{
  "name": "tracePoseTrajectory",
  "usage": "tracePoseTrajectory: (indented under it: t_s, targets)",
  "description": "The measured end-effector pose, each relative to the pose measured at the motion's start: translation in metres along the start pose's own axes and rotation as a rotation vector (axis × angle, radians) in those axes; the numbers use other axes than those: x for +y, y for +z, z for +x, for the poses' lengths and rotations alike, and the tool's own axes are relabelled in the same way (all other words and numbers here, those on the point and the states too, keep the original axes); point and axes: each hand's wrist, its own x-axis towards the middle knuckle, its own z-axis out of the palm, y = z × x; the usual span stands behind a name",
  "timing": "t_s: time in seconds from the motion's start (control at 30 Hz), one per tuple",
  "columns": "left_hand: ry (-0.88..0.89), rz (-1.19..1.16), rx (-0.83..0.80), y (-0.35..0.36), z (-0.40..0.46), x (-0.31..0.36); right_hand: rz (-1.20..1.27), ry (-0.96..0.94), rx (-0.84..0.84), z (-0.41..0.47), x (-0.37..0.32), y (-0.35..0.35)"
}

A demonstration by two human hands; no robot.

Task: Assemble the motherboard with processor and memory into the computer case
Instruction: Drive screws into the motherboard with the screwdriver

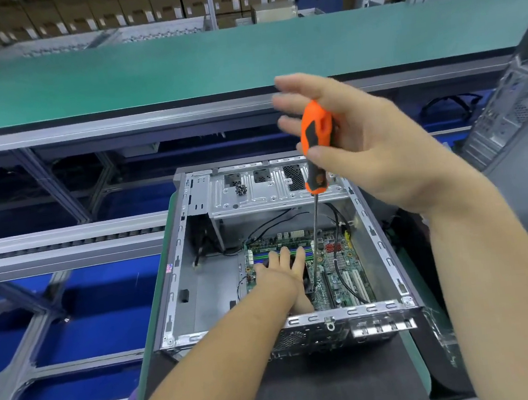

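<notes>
No text, brand or number can be read anywhere in the view. The cardboard boxes (135,7) on the far shelf carry pale labels, but their print is blurred past reading. A small red, white and blue sticker (169,268) sits on the left wall of the computer case (179,275) (its marks too small to make out). The motherboard (339,267) shows only fine white printing that cannot be read

Orange-black screwdriver handle (317,141); green motherboard (336,267); silver-grey case (179,275); green conveyor belt (142,69).
</notes>
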Motion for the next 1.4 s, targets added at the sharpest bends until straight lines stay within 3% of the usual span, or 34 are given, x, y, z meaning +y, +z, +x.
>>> tracePoseTrajectory:
  t_s: [0.03, 0.17, 0.23, 0.3, 0.37, 0.5, 0.57, 0.67, 0.7, 0.73, 0.83, 0.9, 1.03, 1.1, 1.17, 1.3, 1.4]
  targets:
    - [0.000, 0.003, 0.000, 0.001, 0.000, 0.000, -0.038, -0.015, 0.038, 0.001, 0.000, 0.000]
    - [-0.002, -0.004, -0.012, 0.000, 0.002, 0.000, -0.696, -0.046, 0.443, 0.010, 0.005, 0.002]
    - [-0.007, -0.002, -0.010, 0.000, 0.002, 0.000, -0.553, -0.003, 0.343, 0.009, 0.007, 0.004]
    - [-0.004, -0.001, -0.008, 0.000, 0.001, 0.000, -0.154, 0.042, 0.130, 0.003, 0.003, 0.001]
    - [-0.002, 0.000, -0.002, 0.001, 0.001, 0.000, -0.001, -0.009, 0.109, -0.001, 0.003, -0.002]
    - [-0.006, 0.008, 0.008, 0.000, 0.000, 0.000, -0.616, -0.053, 0.506, 0.004, 0.005, 0.000]
    - [-0.006, 0.007, 0.005, 0.000, 0.000, 0.001, -0.526, 0.005, 0.419, 0.005, 0.007, 0.003]
    - [-0.003, 0.013, 0.008, 0.000, -0.002, 0.001, -0.013, -0.012, 0.066, -0.001, 0.002, 0.002]
    - [0.000, 0.012, 0.010, 0.000, -0.002, 0.001, 0.062, -0.037, 0.024, -0.002, 0.001, 0.000]
    - [0.001, 0.011, 0.012, 0.001, -0.002, 0.001, 0.040, -0.051, 0.052, -0.002, 0.000, -0.001]
    - [-0.004, 0.008, 0.012, 0.000, -0.002, 0.001, -0.501, -0.092, 0.388, 0.005, 0.002, -0.001]
    - [-0.005, 0.009, 0.007, 0.001, -0.001, 0.001, -0.681, -0.067, 0.479, 0.009, 0.004, 0.004]
    - [-0.004, 0.016, 0.004, 0.002, 0.001, 0.000, -0.216, 0.004, 0.115, 0.005, 0.000, 0.004]
    - [-0.002, 0.018, 0.005, 0.002, 0.001, 0.000, -0.027, -0.020, 0.011, 0.002, -0.004, 0.000]
    - [-0.003, 0.019, 0.011, 0.002, 0.002, 0.000, -0.086, -0.045, 0.116, 0.002, -0.005, -0.004]
    - [-0.005, 0.018, 0.005, 0.001, 0.001, 0.000, -0.556, -0.032, 0.456, 0.011, 0.001, 0.001]
    - [-0.004, 0.013, 0.007, 0.001, 0.001, 0.000, -0.342, 0.060, 0.257, 0.013, 0.001, 0.000]
